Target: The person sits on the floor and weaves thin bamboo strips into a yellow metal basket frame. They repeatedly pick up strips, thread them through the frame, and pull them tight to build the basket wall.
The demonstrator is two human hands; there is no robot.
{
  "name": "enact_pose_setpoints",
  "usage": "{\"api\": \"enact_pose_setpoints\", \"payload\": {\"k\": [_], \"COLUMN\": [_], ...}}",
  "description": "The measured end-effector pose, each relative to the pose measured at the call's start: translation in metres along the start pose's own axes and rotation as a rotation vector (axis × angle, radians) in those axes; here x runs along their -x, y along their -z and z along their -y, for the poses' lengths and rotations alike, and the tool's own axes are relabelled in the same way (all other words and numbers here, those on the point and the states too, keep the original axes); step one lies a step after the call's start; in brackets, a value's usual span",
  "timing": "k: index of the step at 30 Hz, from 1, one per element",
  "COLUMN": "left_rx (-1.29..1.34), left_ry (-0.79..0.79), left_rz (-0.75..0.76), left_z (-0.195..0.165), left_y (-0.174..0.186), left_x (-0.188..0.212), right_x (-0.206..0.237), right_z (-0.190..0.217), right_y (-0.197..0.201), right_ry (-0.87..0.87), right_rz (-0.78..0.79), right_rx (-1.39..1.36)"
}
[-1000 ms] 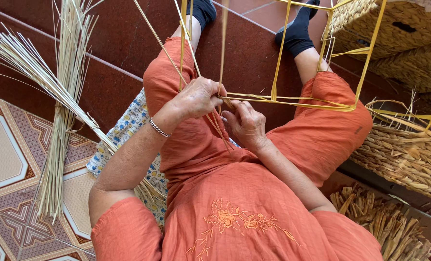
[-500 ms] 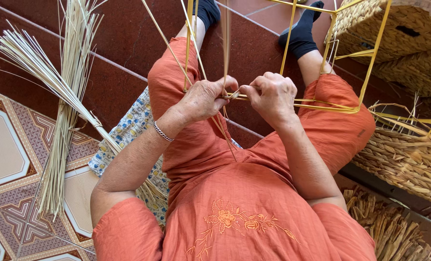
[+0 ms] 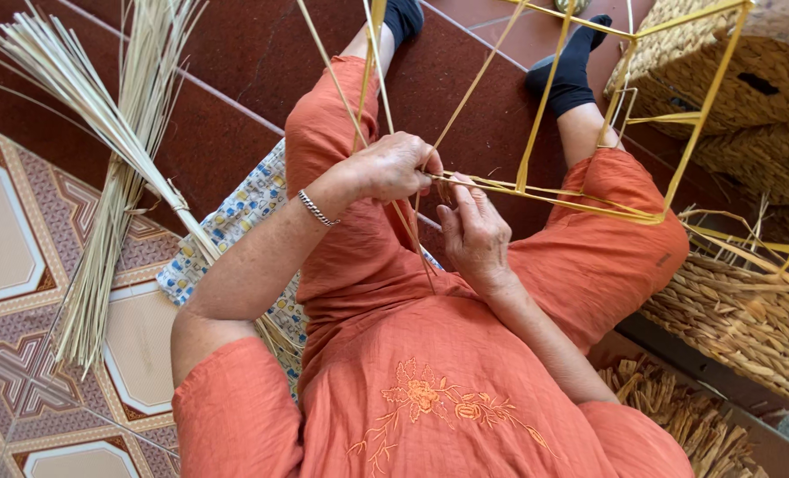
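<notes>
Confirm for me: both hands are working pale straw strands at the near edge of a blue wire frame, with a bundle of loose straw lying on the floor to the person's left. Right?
Not quite: the wire frame is yellow, not blue, as the head view shows. The rest holds: left hand and right hand work the straw strands at its near edge, and the straw bundle lies on the floor to the left.

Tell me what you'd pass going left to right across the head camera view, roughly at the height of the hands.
Bundle of pale reeds → patterned cloth → left hand → right hand → yellow frame → woven basket.
</notes>
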State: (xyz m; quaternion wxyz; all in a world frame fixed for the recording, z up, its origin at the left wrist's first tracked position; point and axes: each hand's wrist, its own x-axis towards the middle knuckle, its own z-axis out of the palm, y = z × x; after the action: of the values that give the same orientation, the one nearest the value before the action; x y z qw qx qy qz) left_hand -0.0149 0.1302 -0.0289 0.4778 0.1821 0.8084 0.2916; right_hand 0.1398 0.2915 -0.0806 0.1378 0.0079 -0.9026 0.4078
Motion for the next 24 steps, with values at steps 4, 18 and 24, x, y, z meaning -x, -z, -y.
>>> {"api": "enact_pose_setpoints", "payload": {"k": [4,18,24], "left_rx": [-0.115,0.091,0.185], "left_ry": [-0.329,0.321,0.872], "left_rz": [-0.211,-1.406,-1.186], "left_z": [0.005,0.227,0.267], "left_y": [-0.002,0.027,0.029], "left_x": [-0.009,0.121,0.139], "right_x": [-0.009,-0.035,-0.036], "right_z": [-0.025,-0.037,-0.027], "right_y": [-0.034,-0.024,-0.028], "right_ry": [-0.422,-0.476,-0.486], "right_rz": [0.084,0.105,0.106], "right_rx": [-0.566,-0.732,-0.813]}}
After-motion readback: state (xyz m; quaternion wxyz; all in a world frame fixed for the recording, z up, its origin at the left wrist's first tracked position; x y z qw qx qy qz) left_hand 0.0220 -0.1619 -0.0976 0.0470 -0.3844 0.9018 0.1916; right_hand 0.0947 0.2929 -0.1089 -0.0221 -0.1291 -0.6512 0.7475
